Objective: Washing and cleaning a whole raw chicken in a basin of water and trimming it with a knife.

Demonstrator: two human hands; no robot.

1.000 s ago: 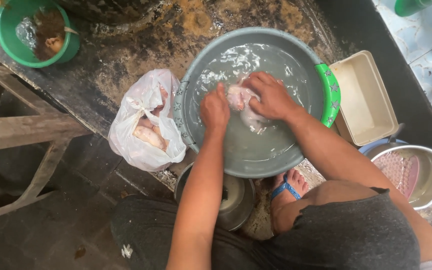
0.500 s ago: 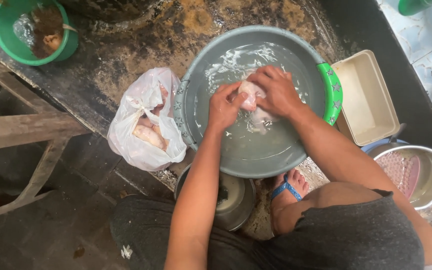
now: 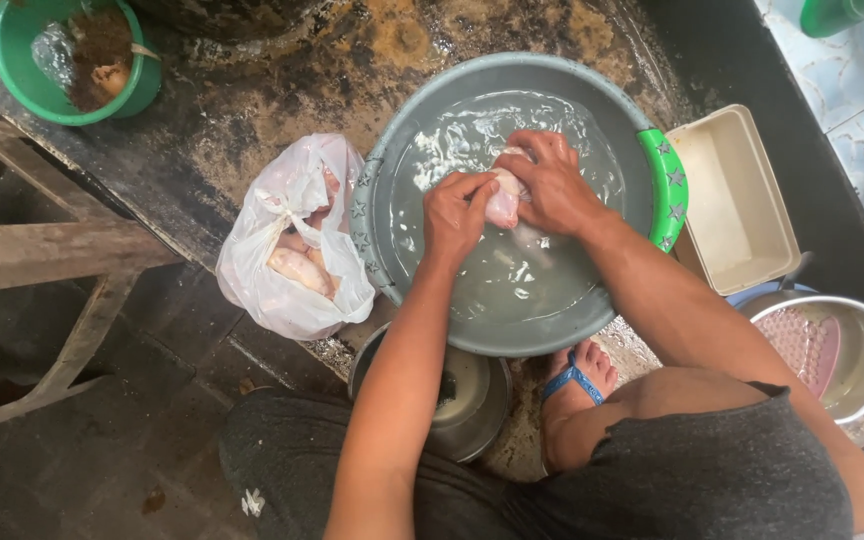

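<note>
A pale pink piece of raw meat (image 3: 503,206) sits over the water of a large grey basin (image 3: 392,270) on the wet floor. My left hand (image 3: 454,214) grips its left side and my right hand (image 3: 552,185) wraps over its right side. Both hands hold the meat just above the rippling water. Most of the piece is hidden under my fingers.
A white plastic bag (image 3: 292,240) with more raw meat lies against the basin's left side. A green bucket (image 3: 72,60) stands far left, a cream tray (image 3: 732,200) right, a metal pot (image 3: 832,350) lower right, a small metal bowl (image 3: 452,400) under my arm, and a wooden frame (image 3: 52,250) left.
Both hands have lifted the meat slightly and shifted it toward the basin's far side, turning it between them. The water ripples more.
</note>
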